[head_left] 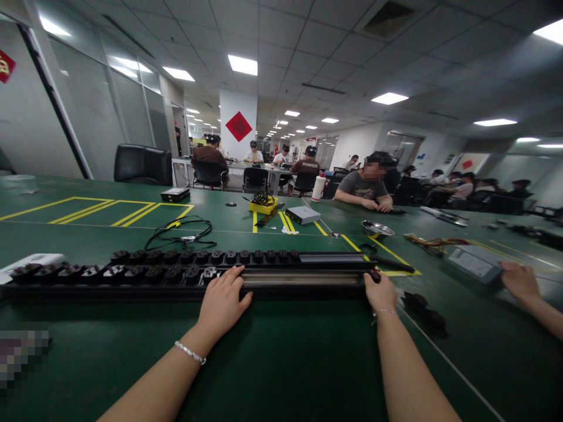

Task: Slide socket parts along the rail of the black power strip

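A long black rail (303,288) lies across the table in front of me, with a row of black plug-like sockets (134,273) along its left part. My left hand (223,299) grips this rail just right of the last socket, fingers over the top and thumb at the front side. At the rail's right end, my right hand (380,292) pinches a small black piece (375,275), which looks like one of the sockets and is partly hidden by the fingers. Behind lies a second rail (332,258) with a similar row of sockets (231,257).
Two loose black pieces (424,313) lie to the right. Beyond them a co-worker's hand (521,281) touches a grey metal box (474,262). Behind the rails are a black cable (180,231), a yellow box (263,205) and a metal bowl (377,228). Another person sits across the table.
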{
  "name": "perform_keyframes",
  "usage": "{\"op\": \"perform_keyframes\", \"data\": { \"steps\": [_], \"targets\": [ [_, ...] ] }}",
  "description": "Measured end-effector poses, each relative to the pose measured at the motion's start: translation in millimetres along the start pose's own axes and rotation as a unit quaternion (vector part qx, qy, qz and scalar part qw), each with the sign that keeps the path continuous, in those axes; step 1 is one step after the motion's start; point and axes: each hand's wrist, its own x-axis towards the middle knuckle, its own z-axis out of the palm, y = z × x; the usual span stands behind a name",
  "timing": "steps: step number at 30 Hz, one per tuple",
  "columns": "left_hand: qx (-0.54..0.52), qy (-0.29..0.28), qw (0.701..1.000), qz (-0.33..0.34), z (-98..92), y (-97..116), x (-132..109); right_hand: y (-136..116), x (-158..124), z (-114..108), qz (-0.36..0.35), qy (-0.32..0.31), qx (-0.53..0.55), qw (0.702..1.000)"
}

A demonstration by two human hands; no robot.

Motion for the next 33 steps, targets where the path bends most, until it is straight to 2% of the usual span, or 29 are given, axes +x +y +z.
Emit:
{"op": "perform_keyframes", "data": {
  "steps": [15, 22, 33],
  "targets": [
    [-0.018, 0.008, 1.000, -0.001, 1.1, -1.3, -0.4, -2.1, -1.5, -1.0, 0.009, 0.002, 0.011, 1.000],
    [-0.011, 0.005, 1.000, 0.000, 0.5, -0.3, 0.3, 1.8, -3.2, -3.7, 0.051, 0.007, 0.045, 0.998],
    [-0.011, 0.001, 1.000, -0.002, 1.2, -0.9, 0.0, -3.0, -7.2, -7.2, 0.042, -0.003, 0.039, 0.998]
  ]
}}
